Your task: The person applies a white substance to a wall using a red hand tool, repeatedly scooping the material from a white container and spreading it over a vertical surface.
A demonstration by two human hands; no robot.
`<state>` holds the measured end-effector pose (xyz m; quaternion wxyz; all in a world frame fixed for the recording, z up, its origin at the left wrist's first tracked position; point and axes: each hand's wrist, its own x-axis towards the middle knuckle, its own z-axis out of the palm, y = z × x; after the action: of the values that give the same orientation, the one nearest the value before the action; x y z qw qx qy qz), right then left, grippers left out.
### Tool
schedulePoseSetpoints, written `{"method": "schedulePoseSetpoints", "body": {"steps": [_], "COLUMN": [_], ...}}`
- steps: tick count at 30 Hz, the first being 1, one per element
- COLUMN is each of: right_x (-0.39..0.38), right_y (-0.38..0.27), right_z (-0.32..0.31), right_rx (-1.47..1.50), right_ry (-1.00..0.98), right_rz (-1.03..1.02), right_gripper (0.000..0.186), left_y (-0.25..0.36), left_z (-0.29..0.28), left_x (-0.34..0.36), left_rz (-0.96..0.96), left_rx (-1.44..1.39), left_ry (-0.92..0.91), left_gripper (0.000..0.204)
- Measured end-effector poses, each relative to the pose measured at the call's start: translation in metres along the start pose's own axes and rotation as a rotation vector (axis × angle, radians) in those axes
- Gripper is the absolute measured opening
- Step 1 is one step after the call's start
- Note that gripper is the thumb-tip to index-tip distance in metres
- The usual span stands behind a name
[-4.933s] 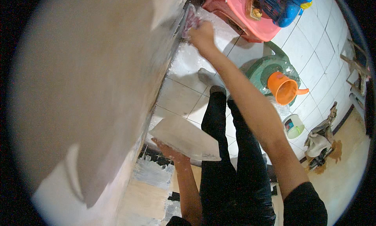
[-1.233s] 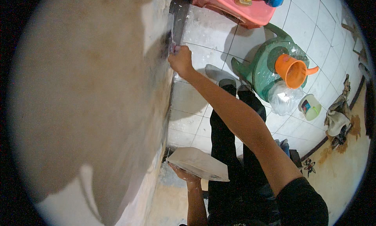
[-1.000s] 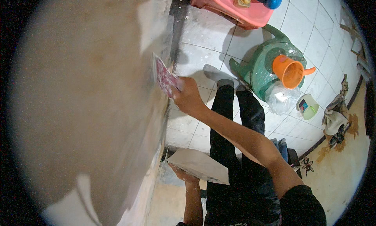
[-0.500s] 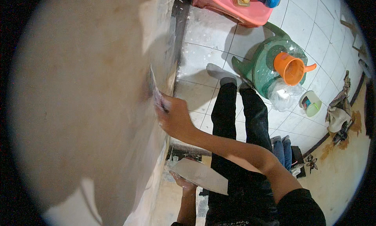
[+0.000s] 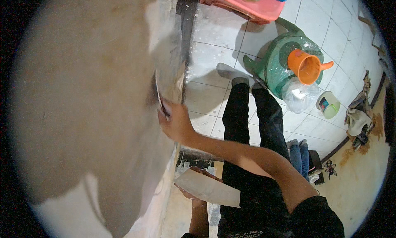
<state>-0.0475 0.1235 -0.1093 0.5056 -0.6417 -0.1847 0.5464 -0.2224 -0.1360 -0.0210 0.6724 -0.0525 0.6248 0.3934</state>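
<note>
My right hand [image 5: 177,120] is closed round a putty knife [image 5: 157,89], whose thin blade shows edge-on against the plastered wall [image 5: 99,106]. Lower down, my left hand [image 5: 197,193] grips a flat, pale plaster board [image 5: 210,188] from beneath. Part of that hand is hidden behind the board, and a few fingertips show past its upper edge. The wall is brownish grey with smeared patches, and my shadow falls across it.
A green stool [image 5: 274,68] on the white tiled floor [image 5: 208,60] carries an orange dipper [image 5: 307,66] and a clear plastic bag [image 5: 300,95]. Beside it stands a small pale tub [image 5: 328,105]. A pink stool [image 5: 243,9] is farther off; crumpled cloths [image 5: 358,120] lie at right.
My right hand and the putty knife have shifted slightly left along the wall. The board in my left hand has moved a little left and tilted.
</note>
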Motion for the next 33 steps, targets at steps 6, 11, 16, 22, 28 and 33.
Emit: {"method": "schedulePoseSetpoints", "body": {"steps": [6, 11, 16, 22, 28, 33], "right_x": [-0.013, 0.053, -0.018, -0.025, 0.053, -0.01], "right_y": [0.06, 0.087, 0.027, 0.056, 0.075, -0.026], "right_z": [-0.043, -0.021, 0.017, -0.03, -0.011, -0.017], "right_rx": [-0.353, -0.039, -0.174, -0.215, -0.203, -0.086], "right_ry": [-0.043, 0.003, 0.008, -0.008, 0.211, -0.034], "right_rz": [0.08, 0.181, -0.034, 0.024, -0.065, -0.05], "right_gripper": [0.012, 0.012, 0.011, 0.017, 0.013, 0.01], "left_y": [-0.011, -0.032, -0.036, -0.021, -0.039, -0.035], "left_z": [0.031, 0.049, 0.044, 0.054, 0.021, 0.006], "left_x": [0.002, 0.006, -0.003, -0.009, -0.009, -0.02], "left_rz": [0.163, 0.501, 0.665, 0.395, 0.679, 0.705], "left_rx": [0.212, 0.786, 1.142, 0.551, 1.375, 1.321], "left_ry": [0.037, 0.152, 0.2, 0.008, 0.203, 0.272], "left_gripper": [0.075, 0.07, 0.065, 0.064, 0.072, 0.07]}}
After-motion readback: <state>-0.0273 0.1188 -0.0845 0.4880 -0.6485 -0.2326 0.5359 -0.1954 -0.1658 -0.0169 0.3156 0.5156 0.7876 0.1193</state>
